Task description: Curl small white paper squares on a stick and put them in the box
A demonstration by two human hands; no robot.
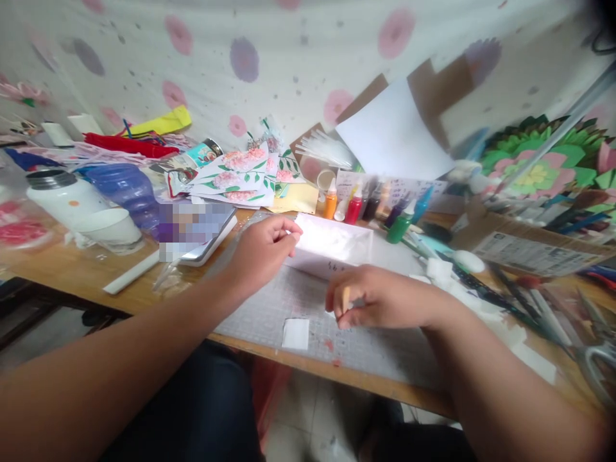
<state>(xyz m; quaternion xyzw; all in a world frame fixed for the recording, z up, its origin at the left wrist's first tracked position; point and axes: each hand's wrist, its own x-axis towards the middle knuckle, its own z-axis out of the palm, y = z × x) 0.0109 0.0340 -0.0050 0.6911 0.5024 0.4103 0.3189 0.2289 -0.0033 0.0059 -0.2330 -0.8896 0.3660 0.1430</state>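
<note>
White box: open-topped, centre of the frame, on a grey cutting mat; dark marks on its near wall.

Left hand: at the box's left end, fingers curled, thumb and forefinger nearly together; whether they grip the wall or only rest there cannot be told.

Right hand: in front of the box's near right corner, fingers bent into a loose pinch about a small tan piece, apparently a slip of wood; its tip is blurred.

White square: lower centre, flat on the mat.

Paint bottles: orange, red and green, behind the box.

Handling note, by judgement: thin walls would suit a light steadying touch at the left end; the tan piece is best pinched near its tip, with the right wrist kept low and clear of the bottles.
</note>
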